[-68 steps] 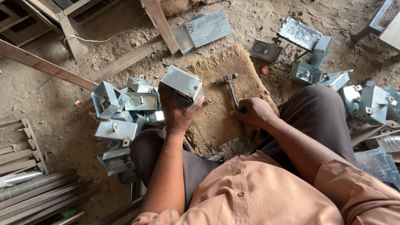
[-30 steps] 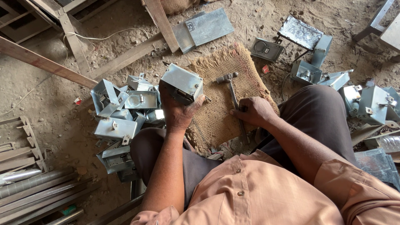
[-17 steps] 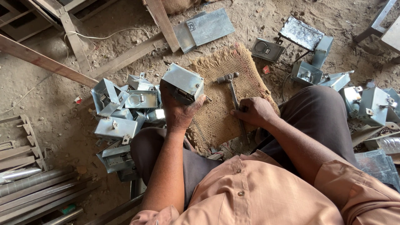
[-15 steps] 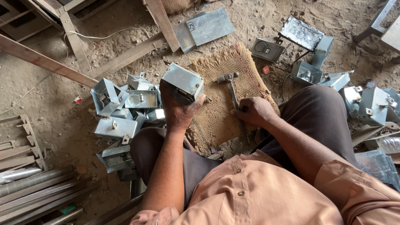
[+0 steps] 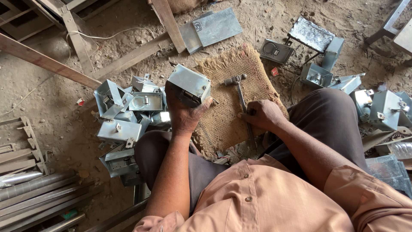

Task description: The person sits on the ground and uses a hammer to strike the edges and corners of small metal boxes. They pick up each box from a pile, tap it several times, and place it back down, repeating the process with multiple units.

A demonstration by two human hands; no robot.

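- Left hand (image 5: 183, 112) grips a small grey sheet-metal box (image 5: 189, 84), fingers wrapped round its lower edge; box held tilted, just above the left edge of a coarse brown woven jute mat (image 5: 240, 107) on the dirt floor (image 5: 51, 107).
- Right hand (image 5: 262, 115) is clenched round the handle of a small steel hammer (image 5: 238, 88); hammer head lies on the mat, near the box but apart from it.
- Person sits on the floor, dark trousers, orange shirt; mat lies between the knees.
- To the left of the box, touching the left knee: a loose pile of similar grey metal boxes (image 5: 124, 116), stacked unevenly.
- To the right, beyond the right knee: more grey box parts (image 5: 382, 107) and a flat grey metal lid (image 5: 311, 34).
- Upper left: wooden battens (image 5: 47, 64); lower left: metal strips (image 5: 34, 197).
- Risk, judged: the left thumb sits close to the box face nearest the hammer; a blow landing off-line could catch it.
- Risk, judged: box is held by one edge only and tilted; a strike could twist it out of the grasp.
- Risk, judged: cut sheet edges look sharp; a slip could nick the palm.
- Risk, judged: the uneven pile could slide if the knee nudges it.
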